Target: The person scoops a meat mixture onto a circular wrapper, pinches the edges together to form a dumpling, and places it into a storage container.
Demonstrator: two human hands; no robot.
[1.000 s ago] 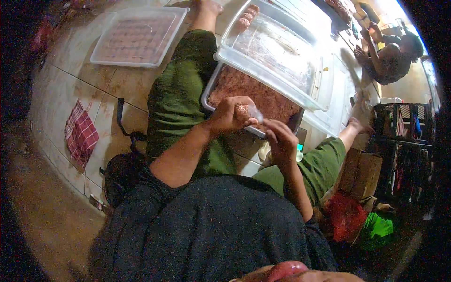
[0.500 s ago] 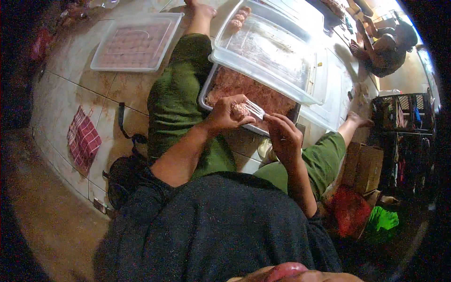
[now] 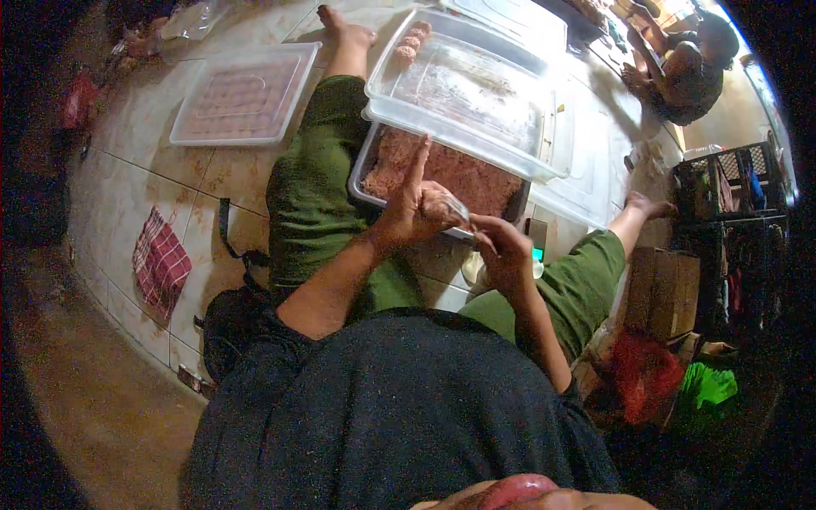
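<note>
My left hand [image 3: 406, 208] cups a round, crumb-coated ball [image 3: 435, 202] in its palm and curled fingers, while its index finger points up and away. Held by its handle in my right hand [image 3: 508, 246], a white plastic fork [image 3: 457, 209] presses its blurred tines against the ball's right side. Both hands are over the near edge of a tray [image 3: 367, 197] of reddish-brown crumbs [image 3: 478, 170]. Just beyond it stands a see-through plastic box [image 3: 544, 168], with several coated balls [image 3: 408, 53] at its far left corner.
A lidded box [image 3: 293, 92] with rows of balls lies left of my outstretched leg. Further left are a checked cloth [image 3: 161, 265] and a black bag [image 3: 234, 327]. To the right stand a cardboard box [image 3: 671, 293] and black crates [image 3: 739, 200]. Another person [image 3: 693, 72] sits far right.
My left index finger has straightened upward, away from the ball. The fork has tilted and moved slightly down against the ball. The whole view has shifted a little.
</note>
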